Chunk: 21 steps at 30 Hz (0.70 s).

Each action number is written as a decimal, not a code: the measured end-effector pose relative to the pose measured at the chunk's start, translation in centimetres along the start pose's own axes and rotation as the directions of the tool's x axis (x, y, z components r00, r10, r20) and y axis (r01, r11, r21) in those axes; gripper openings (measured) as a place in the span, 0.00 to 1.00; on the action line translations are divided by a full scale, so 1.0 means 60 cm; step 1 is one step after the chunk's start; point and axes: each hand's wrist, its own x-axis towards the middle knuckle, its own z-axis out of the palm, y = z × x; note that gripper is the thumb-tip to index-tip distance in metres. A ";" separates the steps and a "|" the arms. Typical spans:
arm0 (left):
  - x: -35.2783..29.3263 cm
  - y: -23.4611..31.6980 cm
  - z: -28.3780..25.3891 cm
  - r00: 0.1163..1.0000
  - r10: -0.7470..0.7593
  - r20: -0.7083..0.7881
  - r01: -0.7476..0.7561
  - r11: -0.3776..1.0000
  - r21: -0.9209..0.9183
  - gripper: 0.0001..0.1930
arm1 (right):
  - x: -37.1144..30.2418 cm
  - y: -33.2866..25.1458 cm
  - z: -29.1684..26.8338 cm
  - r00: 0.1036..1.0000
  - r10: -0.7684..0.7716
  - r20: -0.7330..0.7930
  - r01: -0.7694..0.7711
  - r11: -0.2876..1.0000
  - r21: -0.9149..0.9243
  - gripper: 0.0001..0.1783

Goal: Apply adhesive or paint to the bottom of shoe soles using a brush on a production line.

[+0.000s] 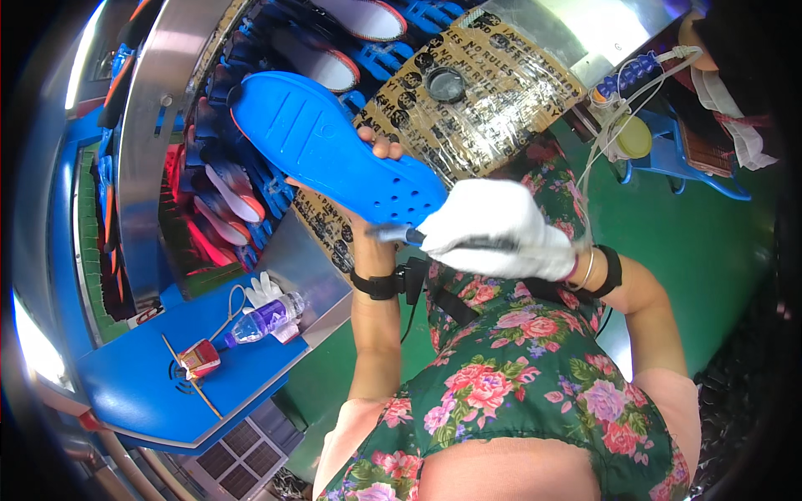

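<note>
My left hand (380, 179) is bare and grips a bright blue shoe insole (334, 146) from beneath, thumb over its near edge; the insole has grooves and small holes and points up to the left. My right hand (497, 230) wears a white glove and is closed around a thin dark brush or pen (401, 235), whose tip touches the insole's lower edge. Both wrists carry black bands. A floral apron covers my lap below the hands.
A conveyor with blue racks (251, 175) holds several insoles (238, 192) at left. A printed cardboard sheet (476, 92) lies behind the hands. On a blue shelf (150, 376) sit a plastic bottle (263, 319), a small red box (200, 357) and white gloves (263, 288).
</note>
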 end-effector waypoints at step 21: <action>0.009 0.052 -0.007 0.884 -0.468 0.000 0.466 0.880 0.092 0.64 | -0.032 0.019 0.008 0.940 -0.196 0.279 0.256 0.946 -0.198 0.14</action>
